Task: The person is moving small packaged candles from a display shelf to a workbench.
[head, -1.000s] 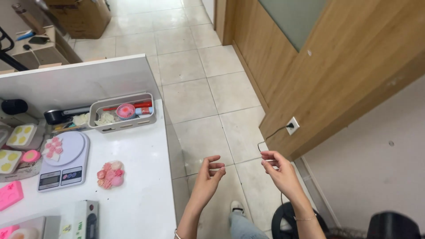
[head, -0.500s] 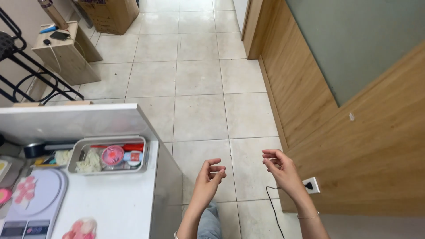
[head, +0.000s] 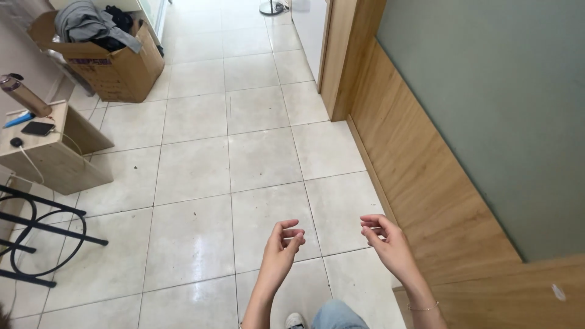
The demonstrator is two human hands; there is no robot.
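hands pinched in mid-air over pale floor tiles

left hand [head: 283, 244] and right hand [head: 385, 239] sit low in the frame, well apart, fingertips of each curled together in a pinch; whether a thin wire or thread runs between them cannot be told. below them, a shoe [head: 296, 320]. at left, a black metal frame [head: 36, 231], then a wooden side table [head: 55, 152] with a phone [head: 38, 128] and bottle [head: 24, 95]. upper left, a cardboard box [head: 116, 67] of clothes.

Box [head: 116, 70] far left; hands [head: 283, 247] above floor [head: 195, 164].
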